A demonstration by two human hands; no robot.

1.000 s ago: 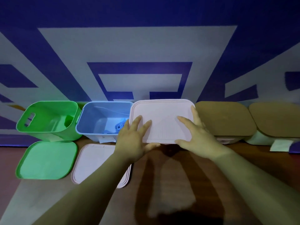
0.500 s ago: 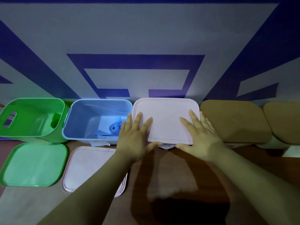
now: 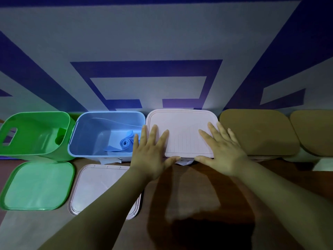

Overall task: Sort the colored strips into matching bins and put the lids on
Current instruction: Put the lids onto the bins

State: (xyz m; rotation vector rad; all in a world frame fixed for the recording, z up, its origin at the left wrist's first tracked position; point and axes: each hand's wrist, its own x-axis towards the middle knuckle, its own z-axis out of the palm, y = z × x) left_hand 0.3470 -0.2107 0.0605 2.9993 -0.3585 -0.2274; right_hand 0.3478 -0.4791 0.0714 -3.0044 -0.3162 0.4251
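A pale pink lid (image 3: 182, 127) lies on top of the middle bin. My left hand (image 3: 150, 152) presses flat on its left front part, fingers spread, thumb at the front edge. My right hand (image 3: 222, 150) presses flat on its right front part. To the left stands an open blue bin (image 3: 106, 116) with rolled blue strips (image 3: 124, 143) inside. An open green bin (image 3: 34, 136) stands at the far left. A green lid (image 3: 37, 184) and a second pale pink lid (image 3: 97, 186) lie on the table in front of those bins.
Two bins with brown lids (image 3: 255, 130) (image 3: 315, 130) stand to the right of the pink one. A wall with blue and grey shapes rises right behind the row. White paper labels (image 3: 324, 164) stick out under some bins. The brown table (image 3: 198, 204) stretches toward me.
The view has shifted slightly to the right and closer. Both hands stay flat on the pink lid, which has settled level on its bin.
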